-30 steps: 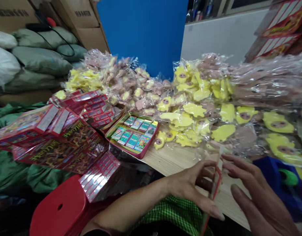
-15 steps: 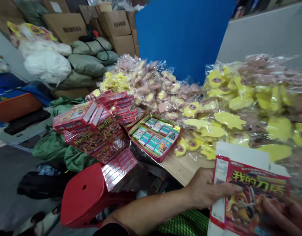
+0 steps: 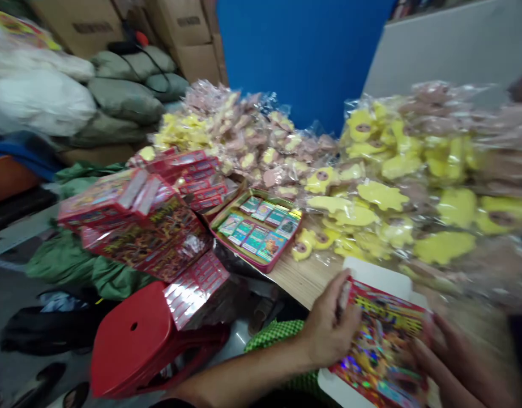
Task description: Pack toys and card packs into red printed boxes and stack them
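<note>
My left hand (image 3: 329,326) grips the left edge of a red printed cardboard box (image 3: 384,328), its thumb on the front panel. Along the box's right edge my right hand (image 3: 452,357) is closed, somewhat blurred. White flaps stand unfolded at the top and bottom ends of the box, and its front glitters with reflections. Beyond my left hand, a pink-rimmed tray (image 3: 244,256) on the table holds several teal picture cards (image 3: 256,238). Yellow animal-shaped pieces in clear bags (image 3: 382,195) lie behind the box.
Red printed boxes (image 3: 137,243) are stacked at the left, near a shrink-wrapped bundle (image 3: 197,289) and a red stool (image 3: 131,340). Bagged pink and yellow pieces (image 3: 244,136) heap up before a blue panel (image 3: 303,56). Grey sacks (image 3: 125,99) and cartons (image 3: 188,34) stand behind.
The box has come left in the view and tilted, its front now catching glittering light. My right hand has gone from the front panel to the right edge. The surroundings have shifted left.
</note>
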Demonstrator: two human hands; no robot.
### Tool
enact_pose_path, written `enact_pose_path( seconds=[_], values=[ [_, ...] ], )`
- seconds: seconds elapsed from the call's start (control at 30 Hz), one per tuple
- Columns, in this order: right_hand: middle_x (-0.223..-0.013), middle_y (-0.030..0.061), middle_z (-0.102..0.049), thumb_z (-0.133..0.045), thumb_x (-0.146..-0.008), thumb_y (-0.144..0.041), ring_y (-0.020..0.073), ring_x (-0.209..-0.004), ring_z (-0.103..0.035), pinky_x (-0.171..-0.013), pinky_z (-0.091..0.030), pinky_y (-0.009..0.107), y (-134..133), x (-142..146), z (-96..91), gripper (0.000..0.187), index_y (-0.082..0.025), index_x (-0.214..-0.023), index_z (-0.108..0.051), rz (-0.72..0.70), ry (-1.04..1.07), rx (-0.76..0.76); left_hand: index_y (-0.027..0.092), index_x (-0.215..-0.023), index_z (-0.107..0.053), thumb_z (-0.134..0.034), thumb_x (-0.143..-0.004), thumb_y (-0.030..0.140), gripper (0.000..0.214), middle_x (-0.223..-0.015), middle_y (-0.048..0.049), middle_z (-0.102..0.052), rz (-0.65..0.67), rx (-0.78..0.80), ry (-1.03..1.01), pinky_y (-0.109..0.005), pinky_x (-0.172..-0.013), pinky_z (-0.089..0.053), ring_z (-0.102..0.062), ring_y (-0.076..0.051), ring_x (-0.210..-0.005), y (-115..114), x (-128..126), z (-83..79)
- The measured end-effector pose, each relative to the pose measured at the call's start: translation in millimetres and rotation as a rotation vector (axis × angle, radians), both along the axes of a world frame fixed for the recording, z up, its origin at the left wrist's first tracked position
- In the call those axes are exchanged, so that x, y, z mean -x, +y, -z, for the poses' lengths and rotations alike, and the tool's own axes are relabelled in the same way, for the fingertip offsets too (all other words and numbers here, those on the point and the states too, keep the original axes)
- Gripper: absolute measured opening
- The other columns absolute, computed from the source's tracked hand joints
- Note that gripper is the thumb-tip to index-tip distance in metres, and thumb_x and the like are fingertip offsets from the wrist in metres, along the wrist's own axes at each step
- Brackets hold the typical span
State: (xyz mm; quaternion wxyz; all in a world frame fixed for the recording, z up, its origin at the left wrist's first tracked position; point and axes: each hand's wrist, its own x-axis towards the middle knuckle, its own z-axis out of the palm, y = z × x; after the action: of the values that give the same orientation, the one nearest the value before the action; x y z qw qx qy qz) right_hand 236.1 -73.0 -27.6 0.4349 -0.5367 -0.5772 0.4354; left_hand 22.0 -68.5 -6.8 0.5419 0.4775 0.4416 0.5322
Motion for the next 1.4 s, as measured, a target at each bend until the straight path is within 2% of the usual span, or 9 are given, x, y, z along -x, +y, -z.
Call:
enact_pose_path(
  seconds=[0.13,0.27,0.47,0.57,0.7,0.9,1.0,1.2,1.4],
  values=[
    [-0.08,0.0029,-0.07,-0.06,-0.099,-0.058,0.0237,-0.07,-0.068,-0.06,-0.058,0.031,-5.7,14.6,-26.8,0.036,-0.024,-0.111,-0.07,-0.015,-0.132,-0.023,0.023,-0.128,-0.056,-0.055,-0.101,0.05,0.039,-0.11,-0.004,-0.068,-0.086,0.053,0.029,-0.031,-0.094,-0.049,-0.063,-0.019,-0.101,-17.3,-1.3,6.2],
    [-0.071,0.0017,-0.059,-0.048,-0.104,-0.063,0.019,-0.065,-0.056,-0.06,-0.047,0.029,0.5,21.7,-42.7,0.051,-0.022,-0.077,-0.061,-0.111,-0.201,-0.101,0.021,-0.087,-0.059,-0.064,-0.094,0.055,0.035,-0.077,0.0026,-0.054,-0.173,0.119,0.017,-0.024,-0.07,-0.044,-0.05,-0.014,-0.073,-14.2,-0.5,2.0],
    [-0.1,0.0039,-0.069,-0.061,-0.101,-0.047,0.0222,-0.089,-0.066,-0.079,-0.056,0.032,-0.4,24.4,-56.7,0.038,-0.025,-0.131,-0.051,-0.178,0.212,0.027,0.023,-0.121,-0.064,-0.093,-0.068,0.036,0.062,-0.082,0.0037,-0.066,0.063,0.356,-0.307,-0.023,-0.072,-0.049,-0.06,-0.011,-0.071,7.8,26.0,-22.9],
    [-0.097,0.0044,-0.068,-0.054,-0.105,-0.038,0.0218,-0.087,-0.065,-0.075,-0.052,0.031,-1.4,19.2,-64.9,0.018,-0.024,-0.114,-0.06,-0.24,0.051,-0.031,0.017,-0.103,-0.074,-0.091,-0.071,0.038,0.042,-0.084,-0.0006,-0.07,0.112,0.298,-0.188,-0.023,-0.075,-0.05,-0.062,-0.012,-0.075,8.5,38.2,-26.0],
    [-0.099,0.0057,-0.068,-0.049,-0.107,-0.038,0.0233,-0.091,-0.064,-0.073,-0.048,0.032,-0.9,13.7,-80.9,0.025,-0.023,-0.092,-0.062,-0.361,-0.18,-0.094,0.016,-0.089,-0.077,-0.087,-0.077,0.044,0.032,-0.096,-0.006,-0.075,0.155,0.245,-0.04,-0.025,-0.079,-0.051,-0.066,-0.015,-0.084,1.7,44.7,-27.4],
    [-0.095,0.0037,-0.068,-0.035,-0.111,-0.037,0.0221,-0.083,-0.063,-0.073,-0.046,0.034,1.2,20.9,-87.5,0.025,-0.024,-0.11,-0.056,-0.417,-0.392,-0.081,0.018,-0.104,-0.078,-0.087,-0.078,0.041,0.036,-0.085,-0.004,-0.077,0.266,0.316,-0.063,-0.024,-0.073,-0.051,-0.067,-0.011,-0.073,0.7,45.8,-33.7],
    [-0.093,0.0042,-0.068,-0.036,-0.107,-0.031,0.0216,-0.081,-0.064,-0.07,-0.046,0.033,3.4,25.2,-81.4,0.019,-0.023,-0.108,-0.053,-0.42,-0.438,-0.116,0.02,-0.116,-0.076,-0.09,-0.075,0.035,0.046,-0.098,-0.0068,-0.08,0.346,0.394,-0.124,-0.027,-0.081,-0.054,-0.072,-0.014,-0.082,3.9,47.3,-31.2],
    [-0.068,0.0001,-0.064,-0.047,-0.091,-0.027,0.0179,-0.057,-0.057,-0.052,-0.037,0.028,10.6,28.3,-70.9,0.009,-0.023,-0.085,-0.052,-0.379,-0.459,-0.066,0.02,-0.1,-0.083,-0.087,-0.077,0.038,0.03,-0.095,-0.007,-0.082,0.358,0.445,-0.087,-0.029,-0.082,-0.056,-0.072,-0.015,-0.082,10.0,48.2,-22.7],
    [-0.073,0.0002,-0.066,-0.049,-0.094,-0.028,0.017,-0.061,-0.06,-0.055,-0.04,0.028,5.4,26.3,-67.4,0.015,-0.022,-0.083,-0.058,-0.383,-0.401,-0.015,0.025,-0.104,-0.083,-0.08,-0.086,0.037,0.023,-0.107,-0.0073,-0.082,0.451,0.324,-0.003,-0.034,-0.087,-0.059,-0.075,-0.019,-0.091,13.2,56.4,-19.7]
  ],
)
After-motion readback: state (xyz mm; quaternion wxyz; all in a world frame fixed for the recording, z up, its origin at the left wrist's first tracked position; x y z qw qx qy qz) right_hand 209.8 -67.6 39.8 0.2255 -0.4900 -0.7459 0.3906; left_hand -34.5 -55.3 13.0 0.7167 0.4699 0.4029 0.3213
